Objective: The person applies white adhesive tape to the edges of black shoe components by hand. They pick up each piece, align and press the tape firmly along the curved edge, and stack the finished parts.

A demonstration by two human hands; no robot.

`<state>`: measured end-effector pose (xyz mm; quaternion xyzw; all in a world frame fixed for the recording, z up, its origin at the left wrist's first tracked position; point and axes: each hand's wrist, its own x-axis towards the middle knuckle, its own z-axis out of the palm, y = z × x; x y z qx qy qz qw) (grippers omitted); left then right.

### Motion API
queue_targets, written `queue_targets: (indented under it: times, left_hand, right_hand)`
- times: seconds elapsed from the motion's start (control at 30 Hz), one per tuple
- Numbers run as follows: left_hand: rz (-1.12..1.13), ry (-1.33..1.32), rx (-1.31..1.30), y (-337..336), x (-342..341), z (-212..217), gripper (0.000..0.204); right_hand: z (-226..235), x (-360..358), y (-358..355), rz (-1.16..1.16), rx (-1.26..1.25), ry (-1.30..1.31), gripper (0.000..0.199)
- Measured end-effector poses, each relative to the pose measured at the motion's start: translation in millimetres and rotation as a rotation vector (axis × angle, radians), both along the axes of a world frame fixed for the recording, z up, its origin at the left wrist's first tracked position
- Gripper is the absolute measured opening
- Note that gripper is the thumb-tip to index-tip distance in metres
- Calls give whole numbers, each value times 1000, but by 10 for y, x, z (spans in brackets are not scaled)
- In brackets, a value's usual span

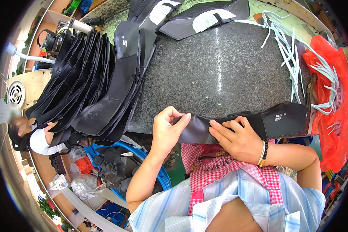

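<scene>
A long, curved black leather-like piece [284, 120] lies along the near edge of the dark stone slab. My left hand [167, 129] pinches its left end between thumb and bent fingers, lifting that end a little. Toward the middle of the same piece, my right hand [237, 141] has its fingers bent over the upper edge and closed on it. Faint pale print marks the piece's right part. To the left, several similar black pieces [118, 83] lie stacked in overlapping rows.
The speckled stone slab [181, 77] spans the table. More black pieces with white patches [214, 22] lie at the back. Pale strips [284, 46] and a red plastic bag [328, 131] are at right. Below left stands a blue basket [164, 178] of dark scraps; another person [40, 137] is beyond.
</scene>
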<state>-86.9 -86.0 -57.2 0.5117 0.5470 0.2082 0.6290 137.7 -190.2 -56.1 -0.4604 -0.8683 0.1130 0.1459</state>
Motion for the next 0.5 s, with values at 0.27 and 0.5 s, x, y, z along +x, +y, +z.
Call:
queue_targets:
  times: [0.27,0.5]
  left_hand:
    - [-4,-23,136,-44,-32,-27,20]
    - [-241,594,1146,-79,213,-8,15]
  right_hand:
    - [60,-38,-1,-3,-54,-12,57]
    - [255,-224,297,-20,-250,-237,66]
